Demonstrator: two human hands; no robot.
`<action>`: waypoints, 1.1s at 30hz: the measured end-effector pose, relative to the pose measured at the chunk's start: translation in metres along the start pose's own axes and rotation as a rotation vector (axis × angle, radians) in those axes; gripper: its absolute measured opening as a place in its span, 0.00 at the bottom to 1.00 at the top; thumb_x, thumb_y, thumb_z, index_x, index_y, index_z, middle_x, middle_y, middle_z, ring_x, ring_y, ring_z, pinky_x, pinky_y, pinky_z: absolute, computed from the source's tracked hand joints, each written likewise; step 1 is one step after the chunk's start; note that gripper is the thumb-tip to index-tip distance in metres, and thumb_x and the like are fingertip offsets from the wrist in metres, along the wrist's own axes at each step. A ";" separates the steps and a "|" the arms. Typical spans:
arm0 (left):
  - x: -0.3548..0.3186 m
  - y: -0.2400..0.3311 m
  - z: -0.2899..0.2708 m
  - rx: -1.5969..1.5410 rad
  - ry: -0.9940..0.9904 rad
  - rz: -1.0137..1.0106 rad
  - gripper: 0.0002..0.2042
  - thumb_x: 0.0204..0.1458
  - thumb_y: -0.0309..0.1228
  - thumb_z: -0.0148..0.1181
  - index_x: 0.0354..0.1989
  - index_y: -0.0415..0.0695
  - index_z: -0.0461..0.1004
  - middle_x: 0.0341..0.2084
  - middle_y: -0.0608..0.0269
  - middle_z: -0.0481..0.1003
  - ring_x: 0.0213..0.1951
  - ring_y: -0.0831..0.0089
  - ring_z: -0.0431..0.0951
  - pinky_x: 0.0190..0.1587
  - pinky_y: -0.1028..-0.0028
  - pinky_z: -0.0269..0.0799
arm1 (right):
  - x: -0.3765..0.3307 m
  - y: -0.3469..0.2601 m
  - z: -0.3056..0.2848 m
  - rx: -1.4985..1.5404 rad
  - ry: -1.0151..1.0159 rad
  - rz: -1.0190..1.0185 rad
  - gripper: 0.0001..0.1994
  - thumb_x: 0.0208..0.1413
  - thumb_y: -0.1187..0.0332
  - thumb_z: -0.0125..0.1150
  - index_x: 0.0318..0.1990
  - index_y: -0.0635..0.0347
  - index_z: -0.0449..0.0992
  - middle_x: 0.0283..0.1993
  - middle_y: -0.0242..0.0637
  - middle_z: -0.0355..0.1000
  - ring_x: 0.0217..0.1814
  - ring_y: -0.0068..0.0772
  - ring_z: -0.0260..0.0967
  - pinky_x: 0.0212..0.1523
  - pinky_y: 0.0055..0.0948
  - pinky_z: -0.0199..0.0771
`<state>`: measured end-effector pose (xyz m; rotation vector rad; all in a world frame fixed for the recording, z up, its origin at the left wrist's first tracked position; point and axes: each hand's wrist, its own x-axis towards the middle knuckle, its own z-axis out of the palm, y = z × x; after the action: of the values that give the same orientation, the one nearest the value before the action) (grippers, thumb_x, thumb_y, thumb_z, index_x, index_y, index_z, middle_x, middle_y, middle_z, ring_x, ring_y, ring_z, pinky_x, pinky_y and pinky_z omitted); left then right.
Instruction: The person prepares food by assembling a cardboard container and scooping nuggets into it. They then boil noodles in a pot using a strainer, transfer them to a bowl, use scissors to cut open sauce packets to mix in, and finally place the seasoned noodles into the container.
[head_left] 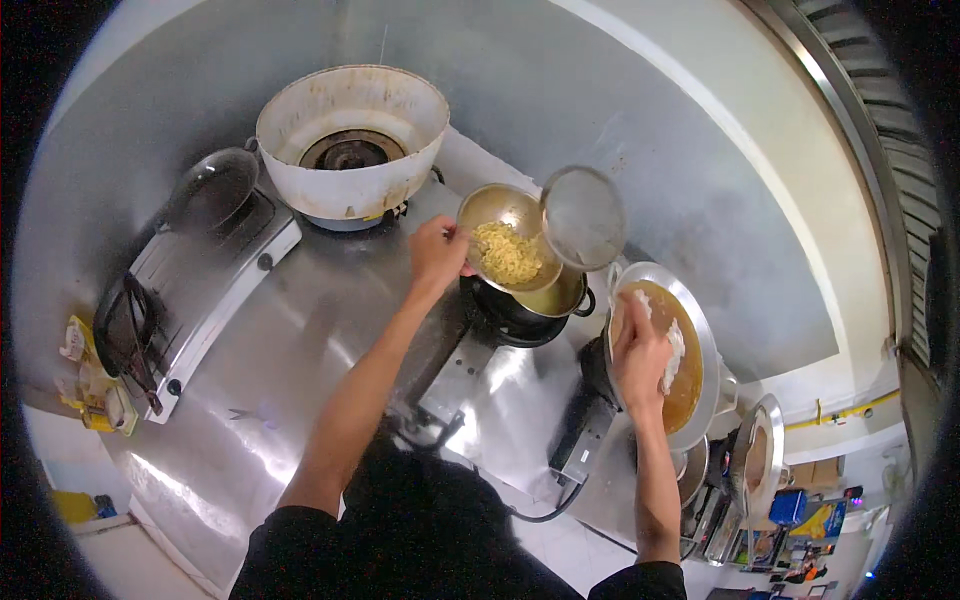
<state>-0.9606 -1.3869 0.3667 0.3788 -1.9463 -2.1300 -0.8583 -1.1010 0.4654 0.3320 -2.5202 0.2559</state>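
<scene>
My left hand (440, 258) is closed on the rim of a metal bowl (488, 203) with yellow, noodle-like food (506, 253) in it. The bowl is tilted above a dark pot (520, 325) that holds yellowish liquid. Beside the bowl's right edge is a round mesh strainer (583, 218); what supports it does not show. Over a wide metal pan (705, 340) of brown liquid (684, 408), my right hand (640, 355) is closed around something white and crumpled, like a cloth (674, 357). Its fingers partly cover that white thing.
At the back left, a tall, stained white ring (350, 185) surrounds a burner. A flat stove (215, 270) with a dark pan (212, 188) stands left, near yellow packets (98, 385). Another large pan (757, 455) is at the right. The steel counter (290, 350) spreads below my left arm.
</scene>
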 end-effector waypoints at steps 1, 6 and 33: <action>-0.004 -0.004 -0.006 -0.040 0.000 -0.028 0.10 0.55 0.29 0.58 0.34 0.31 0.73 0.27 0.49 0.76 0.21 0.63 0.81 0.18 0.70 0.79 | 0.004 0.001 0.006 0.110 0.034 0.072 0.14 0.57 0.75 0.52 0.50 0.53 0.76 0.32 0.51 0.76 0.32 0.54 0.75 0.32 0.46 0.74; -0.044 -0.035 -0.046 -0.198 0.084 -0.066 0.11 0.56 0.29 0.58 0.36 0.31 0.72 0.27 0.52 0.75 0.18 0.69 0.78 0.18 0.74 0.77 | 0.006 0.032 0.051 0.025 -0.013 0.178 0.11 0.60 0.73 0.50 0.47 0.55 0.76 0.31 0.54 0.76 0.32 0.56 0.76 0.34 0.48 0.75; -0.152 -0.197 -0.227 0.112 0.438 -0.012 0.10 0.58 0.36 0.59 0.35 0.43 0.69 0.26 0.62 0.73 0.21 0.73 0.77 0.20 0.72 0.78 | -0.029 0.059 0.161 0.918 -0.281 0.920 0.12 0.63 0.66 0.53 0.40 0.63 0.81 0.18 0.29 0.67 0.18 0.21 0.61 0.20 0.26 0.57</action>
<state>-0.7400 -1.5297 0.1571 0.8036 -1.8062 -1.7584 -0.9369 -1.0805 0.3112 -0.5289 -2.4748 1.8254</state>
